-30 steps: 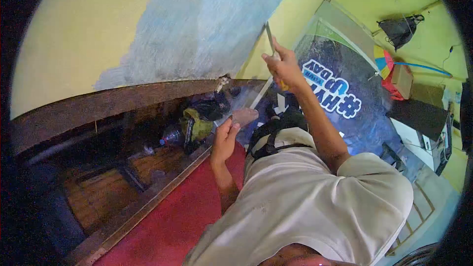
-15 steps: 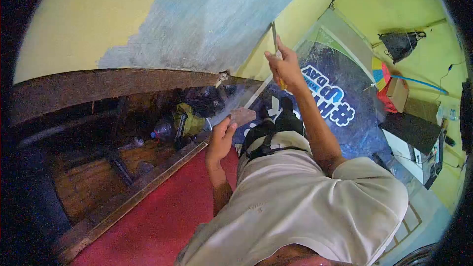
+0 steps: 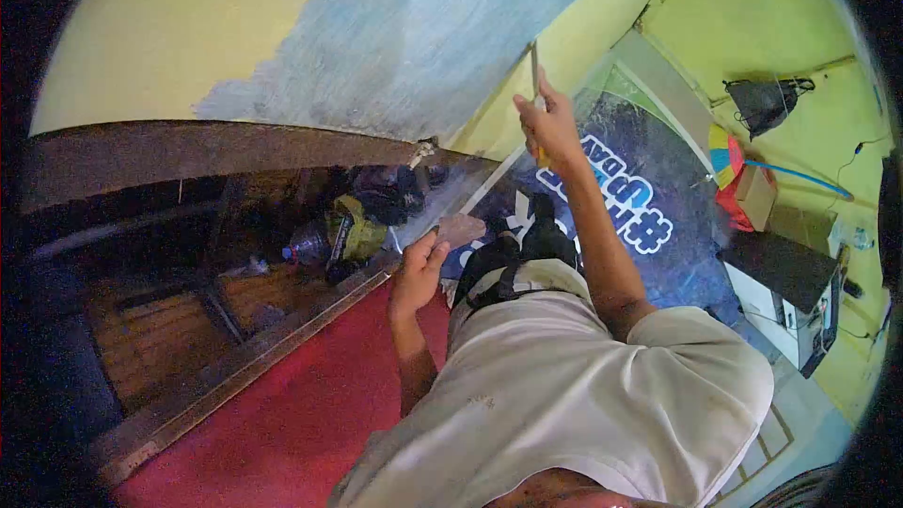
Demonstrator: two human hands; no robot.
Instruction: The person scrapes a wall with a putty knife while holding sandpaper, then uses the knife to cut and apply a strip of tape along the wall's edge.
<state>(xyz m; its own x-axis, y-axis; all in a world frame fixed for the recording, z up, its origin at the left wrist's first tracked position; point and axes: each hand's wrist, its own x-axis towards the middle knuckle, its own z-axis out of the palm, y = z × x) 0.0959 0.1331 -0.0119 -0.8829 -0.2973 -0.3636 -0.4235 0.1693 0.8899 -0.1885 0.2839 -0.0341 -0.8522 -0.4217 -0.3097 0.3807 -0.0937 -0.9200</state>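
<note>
In my right hand (image 3: 550, 129) is a scraper (image 3: 535, 64) with a thin metal blade and a yellow-orange handle end showing below the fingers. The blade points up and its tip meets the wall (image 3: 395, 47), at the border between a bare blue-grey patch and the yellow paint. My left hand (image 3: 417, 275), lower and to the left, is closed on a flat pinkish-brown piece (image 3: 459, 230) with angular edges. Its exact kind cannot be made out. That piece is held away from the wall, in front of my waist.
Below the wall runs a dark wooden beam (image 3: 235, 155). Behind it lie a plastic bottle (image 3: 308, 250) and a yellow-green bag (image 3: 357, 230). A red surface (image 3: 282, 404) is at lower left. A dark printed sheet (image 3: 625, 179) covers the floor; a black-topped cabinet (image 3: 781, 273) stands right.
The view has shifted slightly. My right hand and the scraper blade sit a little farther right along the patch's edge. My left hand keeps its hold on the flat piece.
</note>
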